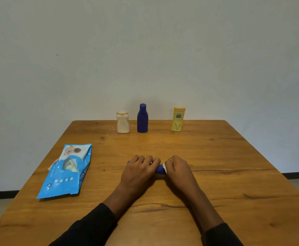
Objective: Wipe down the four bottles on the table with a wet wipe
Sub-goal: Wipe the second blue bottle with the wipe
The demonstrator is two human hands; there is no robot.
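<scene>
**A:** Starting from the left?

**B:** One blue pack of wet wipes (66,170), flat on the near-left part of the wooden table (216,157), top flap peeled partly open.

**A:** And along the far edge?

**B:** Three bottles, upright in a row, none touching. First one white bottle (123,123), then one dark blue bottle (142,118) just to its right, then one yellow bottle (178,119) further right, past a wider gap.

**A:** So only three?

**B:** Four in all. One purple-blue bottle (159,169) on its side, low at the middle of the table, mostly hidden between two hands. Resting on the wood or not, impossible to tell.

**A:** And the hands?

**B:** For the left hand (139,170), fingers curled over the bottle's body. For the right hand (178,169), fingers closed around one white wipe (165,168), pressed against the bottle's right end. Two black sleeves (92,228) at the near edge.
</scene>
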